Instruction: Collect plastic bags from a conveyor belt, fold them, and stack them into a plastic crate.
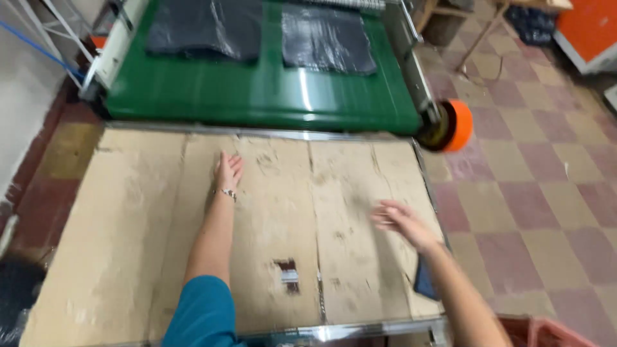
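From the head camera, a table topped with worn cardboard sheets fills the lower frame. The left hand lies flat and open on the cardboard, fingers spread toward the far edge, holding nothing; a thin bracelet sits at its wrist and a teal sleeve covers the upper arm. The right hand hovers blurred over the right side of the cardboard, fingers loosely extended, empty as far as the blur lets one tell. A small dark patch marks the cardboard between the two arms. Beyond the table's far edge runs a green conveyor belt carrying two stacks of black plastic bags, well apart from both hands. An orange roller cap sits at the belt's right corner, over the checkered tile floor.
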